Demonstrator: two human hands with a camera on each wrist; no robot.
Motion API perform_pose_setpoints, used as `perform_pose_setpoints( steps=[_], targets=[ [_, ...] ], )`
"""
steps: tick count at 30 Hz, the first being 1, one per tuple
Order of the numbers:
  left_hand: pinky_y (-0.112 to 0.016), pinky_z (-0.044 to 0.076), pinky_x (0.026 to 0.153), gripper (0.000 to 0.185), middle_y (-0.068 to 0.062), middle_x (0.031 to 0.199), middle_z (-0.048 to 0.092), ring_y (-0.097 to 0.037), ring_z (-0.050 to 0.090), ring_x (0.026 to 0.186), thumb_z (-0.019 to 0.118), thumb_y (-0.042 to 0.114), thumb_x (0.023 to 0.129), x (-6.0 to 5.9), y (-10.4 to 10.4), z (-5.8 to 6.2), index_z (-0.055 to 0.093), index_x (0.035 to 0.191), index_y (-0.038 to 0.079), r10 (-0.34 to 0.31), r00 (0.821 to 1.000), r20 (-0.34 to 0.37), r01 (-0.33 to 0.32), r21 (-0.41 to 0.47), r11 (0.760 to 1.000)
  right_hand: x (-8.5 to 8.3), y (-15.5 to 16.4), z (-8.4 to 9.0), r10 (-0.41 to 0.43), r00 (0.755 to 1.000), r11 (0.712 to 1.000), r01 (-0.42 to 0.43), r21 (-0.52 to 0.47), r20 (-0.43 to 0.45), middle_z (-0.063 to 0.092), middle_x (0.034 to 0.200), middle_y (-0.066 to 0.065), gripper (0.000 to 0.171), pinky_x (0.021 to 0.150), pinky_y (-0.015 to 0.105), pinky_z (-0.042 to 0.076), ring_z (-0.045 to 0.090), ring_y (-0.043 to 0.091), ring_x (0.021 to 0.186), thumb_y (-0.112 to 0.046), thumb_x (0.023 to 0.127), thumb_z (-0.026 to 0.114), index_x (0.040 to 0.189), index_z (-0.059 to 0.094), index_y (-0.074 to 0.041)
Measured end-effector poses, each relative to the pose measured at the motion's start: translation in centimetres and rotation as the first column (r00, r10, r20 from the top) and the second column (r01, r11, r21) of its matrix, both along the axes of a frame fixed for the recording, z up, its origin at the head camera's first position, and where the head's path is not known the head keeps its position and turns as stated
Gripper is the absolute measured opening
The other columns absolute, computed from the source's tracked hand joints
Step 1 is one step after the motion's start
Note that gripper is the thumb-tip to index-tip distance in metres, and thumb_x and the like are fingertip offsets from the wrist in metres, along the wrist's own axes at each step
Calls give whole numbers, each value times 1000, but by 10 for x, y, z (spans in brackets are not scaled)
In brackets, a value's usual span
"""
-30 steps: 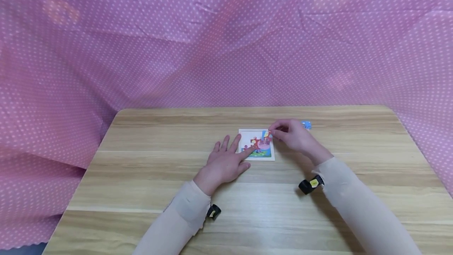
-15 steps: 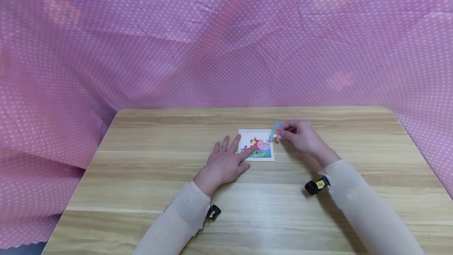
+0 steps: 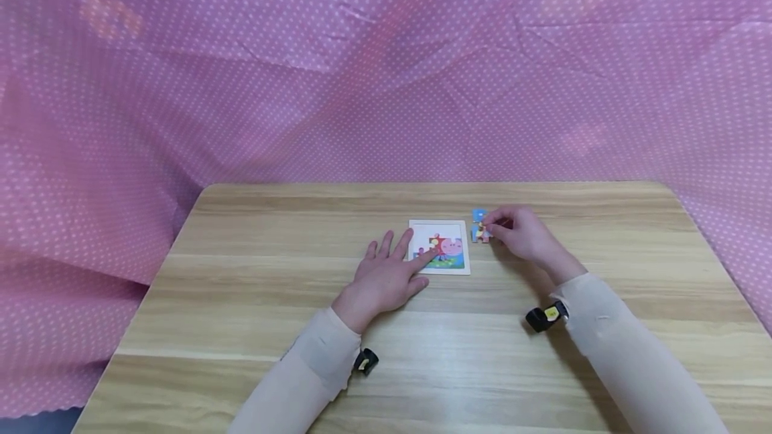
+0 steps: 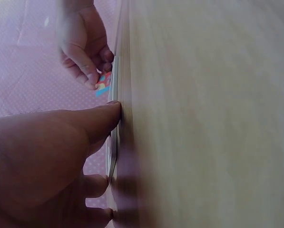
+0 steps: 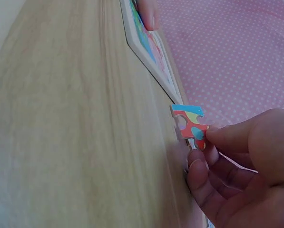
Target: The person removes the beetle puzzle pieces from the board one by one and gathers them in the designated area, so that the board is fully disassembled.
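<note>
My left hand [image 3: 382, 280] lies with fingers spread over the left side of a small white-framed jigsaw board [image 3: 423, 229]. Its index finger touches the fitted pieces, which show a pink pig's face [image 3: 449, 246] and a red body. Bare white fills the board's upper part. Just right of the board, my right hand [image 3: 525, 238] pinches a red, yellow and blue puzzle piece [image 5: 189, 122] between thumb and fingers. In the right wrist view that piece is tilted up beside the board's corner. Behind it on the table sits a blue puzzle piece [image 3: 479, 213].
The wooden table [image 3: 253, 300] reaches out on both sides of the board, its far edge a little beyond the pieces. A pink dotted cloth [image 3: 362, 86] hangs behind it. Black wrist cameras [image 3: 545, 317] stick out from both sleeves.
The right hand has drawn the pinched piece off the board's upper right corner, to the right, beside the blue piece. The left hand stays where it was.
</note>
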State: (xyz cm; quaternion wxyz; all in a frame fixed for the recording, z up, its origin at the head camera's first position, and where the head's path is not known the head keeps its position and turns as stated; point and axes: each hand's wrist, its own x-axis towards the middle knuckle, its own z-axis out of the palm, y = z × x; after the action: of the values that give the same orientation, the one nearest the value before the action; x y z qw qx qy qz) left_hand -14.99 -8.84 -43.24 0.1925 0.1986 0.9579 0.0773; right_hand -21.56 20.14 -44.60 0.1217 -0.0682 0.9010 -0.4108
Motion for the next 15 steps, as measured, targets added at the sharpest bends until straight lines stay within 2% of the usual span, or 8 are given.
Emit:
perform_pose_setpoints(
  steps=[5, 15],
  targets=[
    [-66, 14, 135, 58, -8, 184, 6, -46, 8, 169, 45, 54, 113, 0, 0, -1, 29, 168, 49, -1, 1000, -4, 1, -1, 1000, -1, 0, -1, 10, 1000, 1000, -10, 7, 3, 73, 104, 15, 20, 73, 26, 56, 64, 23, 90, -9, 109, 61, 120, 74, 0],
    [-67, 14, 134, 58, -8, 184, 6, -47, 8, 169, 45, 53, 113, -2, 0, -1, 28, 169, 49, -9, 1000, -5, 9, 3, 1000, -4, 2, -1, 31, 999, 996, -29, 81, -23, 74, 117, 18, 21, 83, 31, 53, 64, 26, 100, -9, 109, 61, 122, 75, -1]
  ],
)
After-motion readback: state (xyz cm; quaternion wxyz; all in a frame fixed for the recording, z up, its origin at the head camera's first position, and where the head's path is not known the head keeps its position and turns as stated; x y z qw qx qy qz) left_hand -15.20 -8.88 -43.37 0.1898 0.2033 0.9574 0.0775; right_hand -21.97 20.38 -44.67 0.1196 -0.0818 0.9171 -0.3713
